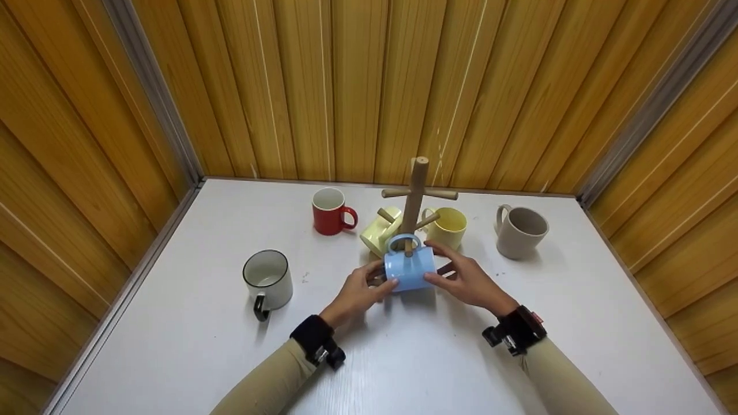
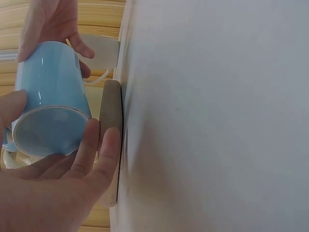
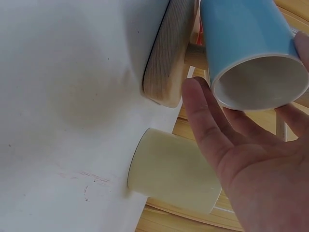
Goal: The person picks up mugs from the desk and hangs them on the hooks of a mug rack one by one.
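Observation:
A light blue mug (image 1: 410, 272) lies sideways in the air before a wooden mug tree (image 1: 413, 210), its handle on top, around the tip of a front peg. My left hand (image 1: 358, 291) grips the mug's base end with thumb and fingers. At the mug's open end, which faces right, my right hand (image 1: 470, 280) holds the rim between thumb and fingers. The wooden base (image 3: 166, 63) of the tree shows close below the mug in the right wrist view. A pale yellow mug (image 1: 376, 235) sits tilted at a left peg, partly hidden by the tree.
Another yellow mug (image 1: 448, 230) stands upright just right of the tree. A red mug (image 1: 328, 216) is behind left, a white mug with black rim (image 1: 277, 288) at left, a grey-beige mug (image 1: 519, 236) at right. Wood-panelled walls (image 1: 357, 86) enclose the white table (image 1: 173, 346).

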Action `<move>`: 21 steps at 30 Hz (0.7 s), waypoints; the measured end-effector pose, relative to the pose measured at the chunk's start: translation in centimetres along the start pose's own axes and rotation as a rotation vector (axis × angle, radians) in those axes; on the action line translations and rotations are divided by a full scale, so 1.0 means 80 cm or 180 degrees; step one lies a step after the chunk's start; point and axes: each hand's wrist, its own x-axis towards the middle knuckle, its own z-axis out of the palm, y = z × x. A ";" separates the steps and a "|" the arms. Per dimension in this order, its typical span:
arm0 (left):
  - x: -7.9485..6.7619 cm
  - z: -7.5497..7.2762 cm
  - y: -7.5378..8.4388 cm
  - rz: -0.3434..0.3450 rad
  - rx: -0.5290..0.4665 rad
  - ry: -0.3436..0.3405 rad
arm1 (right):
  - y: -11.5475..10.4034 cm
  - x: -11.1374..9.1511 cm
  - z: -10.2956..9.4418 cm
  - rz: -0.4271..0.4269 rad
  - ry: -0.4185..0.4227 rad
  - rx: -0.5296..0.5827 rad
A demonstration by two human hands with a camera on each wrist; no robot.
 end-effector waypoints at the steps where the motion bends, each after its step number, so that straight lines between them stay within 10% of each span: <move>1: 0.000 0.000 0.000 0.0008 0.0011 0.0001 | 0.001 0.000 0.000 0.0005 0.0001 -0.0005; 21: 0.000 -0.003 -0.007 0.0138 0.0059 0.0035 | 0.009 -0.002 0.003 0.0063 -0.0036 0.0045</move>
